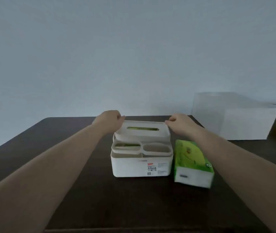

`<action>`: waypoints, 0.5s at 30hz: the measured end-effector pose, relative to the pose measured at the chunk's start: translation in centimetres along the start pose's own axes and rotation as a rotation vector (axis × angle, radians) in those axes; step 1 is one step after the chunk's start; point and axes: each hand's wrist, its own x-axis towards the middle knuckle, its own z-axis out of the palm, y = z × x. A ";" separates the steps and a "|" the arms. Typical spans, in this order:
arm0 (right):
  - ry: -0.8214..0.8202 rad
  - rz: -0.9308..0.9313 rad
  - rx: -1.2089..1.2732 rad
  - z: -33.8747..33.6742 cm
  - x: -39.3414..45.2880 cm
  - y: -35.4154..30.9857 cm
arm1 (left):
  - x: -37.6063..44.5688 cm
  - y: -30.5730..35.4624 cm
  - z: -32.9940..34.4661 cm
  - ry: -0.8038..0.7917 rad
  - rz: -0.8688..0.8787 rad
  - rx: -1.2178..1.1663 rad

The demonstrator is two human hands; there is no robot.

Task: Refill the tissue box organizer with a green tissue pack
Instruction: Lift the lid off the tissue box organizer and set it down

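- The left hand (pixel 110 118) and right hand (pixel 179 121), fingers curled, pinch the far corners of the white lid (pixel 142 132), tilted above the tissue box organizer (pixel 141 163).
- Green shows through the lid's slot.
- The green tissue pack (pixel 192 163) lies on the dark desk (pixel 76 190) just right of the organizer.
- The organizer's front label has a red patch; its print is too blurred to read.

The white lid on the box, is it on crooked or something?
Yes. The lid is tilted, its near edge raised off the organizer, with the left hand and right hand gripping its far corners. Green shows through its slot. The green tissue pack lies outside, on the table, beside the organizer.
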 end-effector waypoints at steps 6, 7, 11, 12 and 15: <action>-0.068 0.138 0.022 -0.5 -2.0 -0.2 | -2.6 -0.5 -0.6 -0.048 -0.111 -0.029; -0.075 0.143 0.003 -0.3 -2.0 -0.3 | -2.9 -0.5 -0.6 -0.075 -0.114 -0.034; -0.095 0.159 -0.054 0.0 -2.3 -0.3 | -3.5 -0.8 -0.3 -0.101 -0.108 -0.034; -0.098 0.160 -0.055 0.0 -2.4 -0.4 | -3.5 -0.8 -0.2 -0.105 -0.113 -0.037; -0.106 0.142 -0.038 0.3 -2.3 -0.1 | -3.5 -0.7 0.2 -0.108 -0.120 -0.069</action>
